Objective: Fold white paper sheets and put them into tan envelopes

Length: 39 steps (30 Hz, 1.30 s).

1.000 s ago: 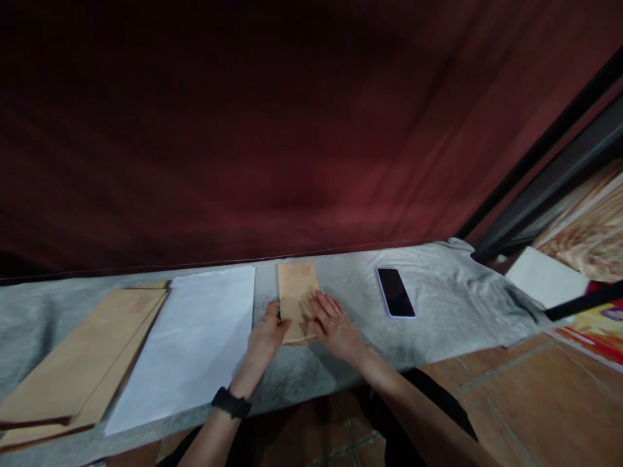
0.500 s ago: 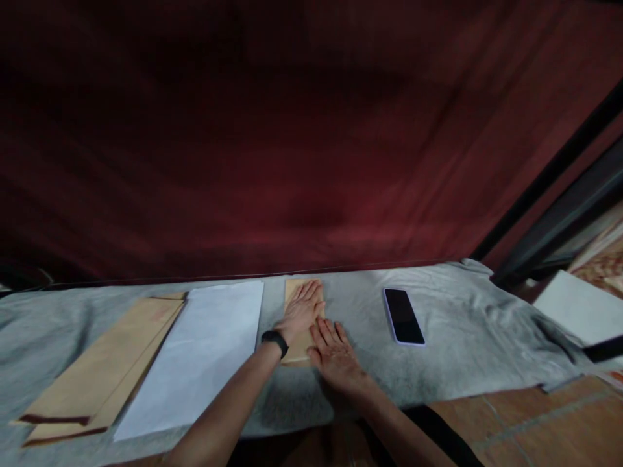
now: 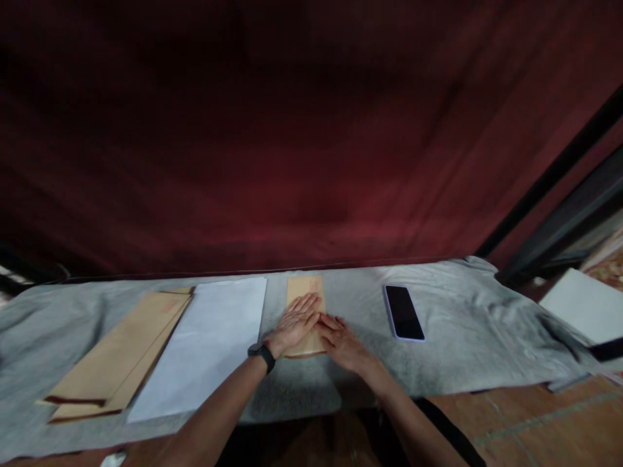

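Left hand [image 3: 294,322]: open, palm down, fingers extended over the middle of the small brown envelope [image 3: 298,285], gripping nothing. Wrist with the black watch [image 3: 261,354] comes in low from the left front. Right hand [image 3: 344,344]: open, palm down, fingertips on the envelope's right side, meeting the left fingers; forearm angles in from the right front.

Envelope lies flat mid-length on the cloth-covered desk [image 3: 462,337], far end near the back edge, near end short of the front edge. Contents, if any: can't tell.

Risks, my read: uneven push from the two hands could skew or crease it; sideways drag could ruck the loose cloth. Left forearm runs over the white paper [image 3: 209,337], so a low sweep might shift it.

Further out: larger brown envelopes [image 3: 121,347] overlap toward the left end, phone [image 3: 403,312] right of the hands.
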Each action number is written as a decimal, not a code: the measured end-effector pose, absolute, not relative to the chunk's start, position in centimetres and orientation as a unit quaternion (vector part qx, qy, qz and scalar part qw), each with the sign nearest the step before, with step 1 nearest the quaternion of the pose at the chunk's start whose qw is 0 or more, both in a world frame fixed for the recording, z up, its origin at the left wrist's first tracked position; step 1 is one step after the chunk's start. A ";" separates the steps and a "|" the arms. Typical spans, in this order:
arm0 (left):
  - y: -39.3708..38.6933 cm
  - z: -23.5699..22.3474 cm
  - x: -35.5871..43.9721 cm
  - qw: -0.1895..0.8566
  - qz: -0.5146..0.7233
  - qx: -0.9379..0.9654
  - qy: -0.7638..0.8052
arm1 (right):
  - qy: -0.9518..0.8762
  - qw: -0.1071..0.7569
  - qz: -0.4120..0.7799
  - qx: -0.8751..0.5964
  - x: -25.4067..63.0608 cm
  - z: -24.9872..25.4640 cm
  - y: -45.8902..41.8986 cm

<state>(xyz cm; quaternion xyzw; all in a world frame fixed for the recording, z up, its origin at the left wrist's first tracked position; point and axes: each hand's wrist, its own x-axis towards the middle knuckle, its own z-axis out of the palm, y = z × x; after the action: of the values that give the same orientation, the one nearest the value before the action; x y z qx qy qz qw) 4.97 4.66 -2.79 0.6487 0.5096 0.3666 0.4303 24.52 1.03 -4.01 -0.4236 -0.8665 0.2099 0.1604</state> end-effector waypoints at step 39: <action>-5.1 -2.9 4.1 0.007 0.166 0.709 0.686 | -0.898 0.180 0.019 -0.400 25.8 -4.3 -5.6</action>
<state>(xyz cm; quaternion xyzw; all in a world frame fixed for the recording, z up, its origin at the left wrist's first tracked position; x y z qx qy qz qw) 4.12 -5.06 -2.91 0.7085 0.6859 0.1657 0.0065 25.76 -5.55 -4.30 -0.4004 -0.8984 0.0191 0.1795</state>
